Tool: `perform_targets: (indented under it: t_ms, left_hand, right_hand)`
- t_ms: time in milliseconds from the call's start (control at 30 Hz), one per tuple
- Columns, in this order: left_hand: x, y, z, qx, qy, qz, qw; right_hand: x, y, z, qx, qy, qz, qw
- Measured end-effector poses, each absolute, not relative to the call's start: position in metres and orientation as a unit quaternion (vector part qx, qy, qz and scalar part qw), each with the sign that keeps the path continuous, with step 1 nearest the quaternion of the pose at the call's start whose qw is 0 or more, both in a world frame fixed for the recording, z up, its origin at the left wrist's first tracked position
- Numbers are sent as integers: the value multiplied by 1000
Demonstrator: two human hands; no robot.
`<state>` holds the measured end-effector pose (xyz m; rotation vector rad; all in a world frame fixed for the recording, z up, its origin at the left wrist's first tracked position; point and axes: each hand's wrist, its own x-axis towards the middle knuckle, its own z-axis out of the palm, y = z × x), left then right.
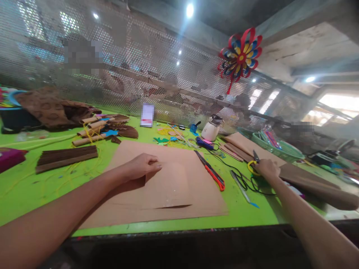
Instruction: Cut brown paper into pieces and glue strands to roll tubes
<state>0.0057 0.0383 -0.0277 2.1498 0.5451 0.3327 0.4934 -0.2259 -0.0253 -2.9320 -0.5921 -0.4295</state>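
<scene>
A smaller piece of brown paper (pixel 171 186) lies over a large brown paper sheet (pixel 207 205) on the green table. My left hand (pixel 144 164) is closed at the small piece's upper left corner, thumb on top and fingers curled. To the right, my right hand (pixel 267 170) is closed around a pair of scissors (pixel 255 157) with yellow handles, their blades pointing up and away from me. A red-handled cutter knife (pixel 215 177) rests on the large sheet's right edge. Between it and my right hand lies a slim clear tool with a blue tip (pixel 244 191).
A blue glue gun (pixel 203 143) trails a black cord. Behind are a white jug (pixel 211 129), paper scraps and a phone-like screen (pixel 147 116). Folded brown paper (pixel 67 157) lies left; a brown paper roll (pixel 314 181) and green basket (pixel 286 149) stand right.
</scene>
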Motion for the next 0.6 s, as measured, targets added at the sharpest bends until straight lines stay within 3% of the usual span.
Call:
perform_targets:
  t_ms: [133, 333, 433, 600]
  left_hand:
    - [3, 31, -24, 835, 224, 153, 478]
    - [5, 23, -26, 681, 228, 215, 661]
    - [5, 24, -25, 630, 230, 229, 706]
    - [1, 20, -22, 589, 189, 224, 753]
  right_hand:
    - [452, -213, -16, -932, -292, -179, 118]
    - [343, -163, -11, -824, -476, -169, 257]
    - [278, -132, 1, -712, -578, -15, 399]
    - [211, -95, 9, -624, -529, 293, 494]
